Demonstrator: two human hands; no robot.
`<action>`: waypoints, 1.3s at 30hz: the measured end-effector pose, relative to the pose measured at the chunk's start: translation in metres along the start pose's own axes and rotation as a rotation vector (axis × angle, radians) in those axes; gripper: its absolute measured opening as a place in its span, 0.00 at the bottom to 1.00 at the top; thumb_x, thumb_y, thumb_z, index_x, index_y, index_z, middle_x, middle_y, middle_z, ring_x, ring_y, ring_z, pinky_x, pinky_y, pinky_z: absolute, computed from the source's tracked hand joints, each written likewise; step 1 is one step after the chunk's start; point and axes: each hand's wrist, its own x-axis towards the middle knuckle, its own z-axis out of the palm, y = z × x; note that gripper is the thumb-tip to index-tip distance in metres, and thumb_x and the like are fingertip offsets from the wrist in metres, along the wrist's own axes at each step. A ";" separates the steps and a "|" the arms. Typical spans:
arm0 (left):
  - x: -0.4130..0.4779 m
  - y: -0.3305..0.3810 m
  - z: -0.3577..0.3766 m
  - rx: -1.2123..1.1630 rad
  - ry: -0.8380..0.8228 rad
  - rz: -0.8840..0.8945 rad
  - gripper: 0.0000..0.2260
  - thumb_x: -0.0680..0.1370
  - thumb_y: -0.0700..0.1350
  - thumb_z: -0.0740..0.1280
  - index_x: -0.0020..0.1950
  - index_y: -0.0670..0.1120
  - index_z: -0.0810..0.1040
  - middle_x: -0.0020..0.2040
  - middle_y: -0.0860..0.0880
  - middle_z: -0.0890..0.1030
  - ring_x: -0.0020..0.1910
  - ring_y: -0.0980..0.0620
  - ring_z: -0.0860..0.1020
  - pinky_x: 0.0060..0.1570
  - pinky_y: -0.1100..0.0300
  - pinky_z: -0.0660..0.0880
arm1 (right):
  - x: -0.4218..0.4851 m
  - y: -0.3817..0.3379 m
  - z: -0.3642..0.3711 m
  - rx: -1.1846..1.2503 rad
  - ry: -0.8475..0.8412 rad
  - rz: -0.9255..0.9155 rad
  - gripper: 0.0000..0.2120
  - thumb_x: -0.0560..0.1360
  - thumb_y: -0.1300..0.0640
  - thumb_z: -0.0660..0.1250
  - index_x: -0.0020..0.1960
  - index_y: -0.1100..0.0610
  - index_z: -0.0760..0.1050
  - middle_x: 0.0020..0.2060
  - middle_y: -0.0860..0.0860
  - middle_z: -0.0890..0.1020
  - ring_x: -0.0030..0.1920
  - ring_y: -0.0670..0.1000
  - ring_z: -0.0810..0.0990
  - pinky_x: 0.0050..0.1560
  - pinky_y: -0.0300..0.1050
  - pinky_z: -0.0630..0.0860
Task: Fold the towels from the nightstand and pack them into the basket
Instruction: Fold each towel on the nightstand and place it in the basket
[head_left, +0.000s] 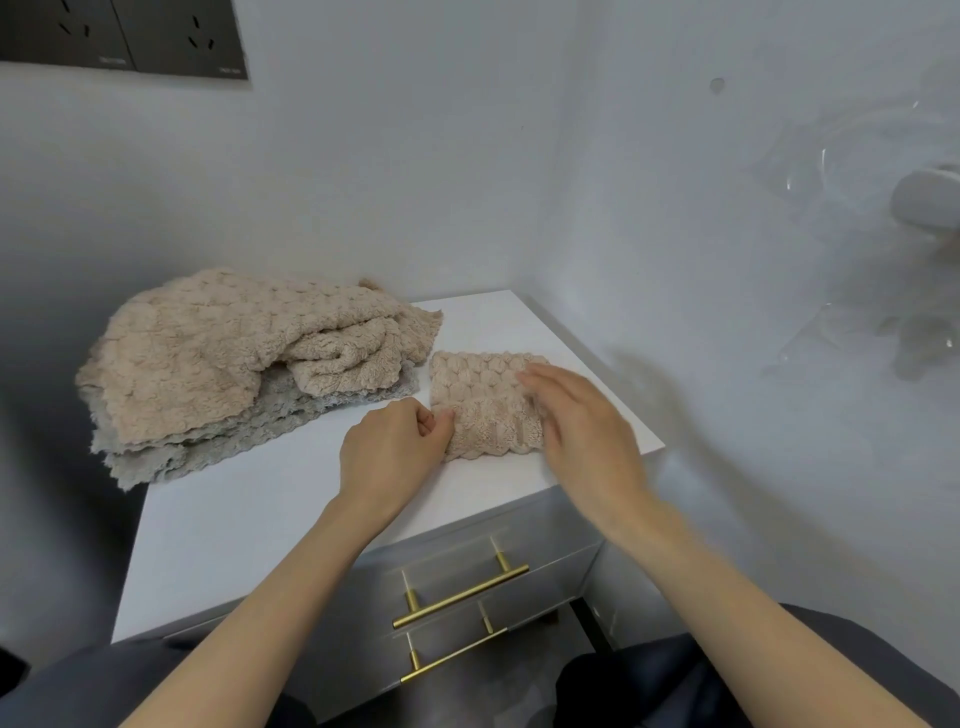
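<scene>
Head view: folded towel (483, 405) is pinched at its edge by left hand (395, 452); right hand (582, 421) is held flat over it

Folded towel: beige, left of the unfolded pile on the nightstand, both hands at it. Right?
No. The head view shows the folded towel lying right of the unfolded pile, not left. The rest holds: beige, on the nightstand, left hand and right hand both at it.
</scene>
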 end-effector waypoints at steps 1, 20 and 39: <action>0.000 0.000 0.000 0.000 -0.003 0.000 0.17 0.78 0.56 0.61 0.36 0.46 0.75 0.30 0.51 0.78 0.34 0.51 0.76 0.31 0.59 0.66 | -0.003 -0.007 0.002 -0.019 -0.050 -0.049 0.23 0.77 0.68 0.60 0.71 0.55 0.70 0.70 0.49 0.71 0.72 0.50 0.66 0.73 0.43 0.59; -0.003 0.003 -0.003 0.074 0.002 0.039 0.11 0.77 0.53 0.61 0.40 0.47 0.73 0.37 0.53 0.78 0.39 0.50 0.76 0.39 0.55 0.72 | -0.019 0.016 0.009 -0.331 -0.296 -0.019 0.26 0.83 0.56 0.48 0.79 0.56 0.46 0.78 0.50 0.51 0.77 0.47 0.49 0.73 0.38 0.46; -0.009 -0.008 -0.009 -0.104 -0.157 0.445 0.18 0.74 0.42 0.64 0.64 0.54 0.74 0.50 0.54 0.80 0.44 0.59 0.75 0.49 0.62 0.73 | -0.002 0.033 -0.005 0.071 -0.249 0.093 0.22 0.77 0.67 0.56 0.68 0.53 0.73 0.58 0.49 0.79 0.60 0.50 0.72 0.57 0.39 0.66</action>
